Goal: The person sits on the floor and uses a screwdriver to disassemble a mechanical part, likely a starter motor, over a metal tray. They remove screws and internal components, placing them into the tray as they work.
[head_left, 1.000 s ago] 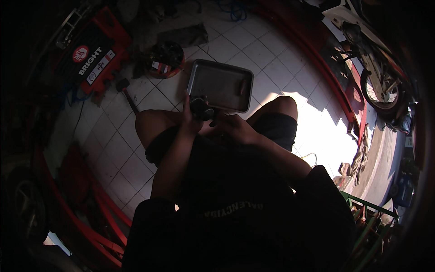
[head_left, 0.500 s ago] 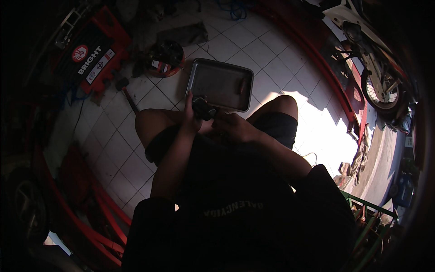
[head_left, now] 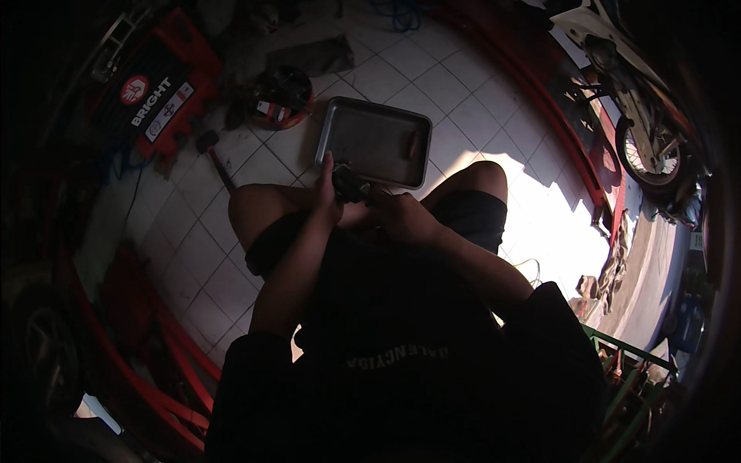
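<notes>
My left hand (head_left: 327, 194) is wrapped round a dark, lumpy metal part (head_left: 351, 185), too dim to name more closely, with the thumb up along its side. From the right, my right hand (head_left: 403, 214) meets it with bent fingers pressed together at the part's right end; what they pinch is hidden in shadow. Both hands are above my crossed legs, at the near edge of a grey metal tray (head_left: 426, 158). Inside the tray, by its right wall, lies a small reddish-brown, elongated piece (head_left: 414, 145).
A round red-and-black container (head_left: 279, 104) stands left of the tray, and a hammer-like tool (head_left: 216, 158) lies nearer. Further left is a red machine (head_left: 174, 85). Red rails (head_left: 540, 100) run along the right, before a motorcycle (head_left: 644, 131). A green metal frame (head_left: 629, 347) stands at lower right.
The dark part has turned slightly in my left hand, and my right hand has shifted a little with it. The tray and the piece inside look unmoved.
</notes>
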{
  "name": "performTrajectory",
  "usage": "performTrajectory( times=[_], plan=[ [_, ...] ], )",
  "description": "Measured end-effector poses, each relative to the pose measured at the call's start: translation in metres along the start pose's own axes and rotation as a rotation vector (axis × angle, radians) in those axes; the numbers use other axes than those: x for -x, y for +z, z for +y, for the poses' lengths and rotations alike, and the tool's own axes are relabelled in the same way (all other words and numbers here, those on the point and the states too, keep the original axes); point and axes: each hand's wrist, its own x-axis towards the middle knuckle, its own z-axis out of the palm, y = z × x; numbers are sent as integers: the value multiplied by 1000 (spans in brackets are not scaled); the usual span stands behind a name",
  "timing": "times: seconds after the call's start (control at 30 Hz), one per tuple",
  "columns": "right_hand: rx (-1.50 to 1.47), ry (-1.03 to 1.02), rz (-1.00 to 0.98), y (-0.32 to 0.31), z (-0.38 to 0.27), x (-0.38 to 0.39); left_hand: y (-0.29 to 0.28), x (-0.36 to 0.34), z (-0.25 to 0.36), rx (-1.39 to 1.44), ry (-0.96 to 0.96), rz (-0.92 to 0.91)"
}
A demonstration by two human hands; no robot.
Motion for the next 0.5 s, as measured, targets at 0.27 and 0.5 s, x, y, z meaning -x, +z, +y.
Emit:
performTrajectory(
  times=[0.27,0.5],
  plan=[
    [450,359,-204,-29,-40,-18,-3,-8,-1,70,2,82],
    [-697,644,-149,-28,-5,-22,-3,-8,5,7,0,189]
  ],
)
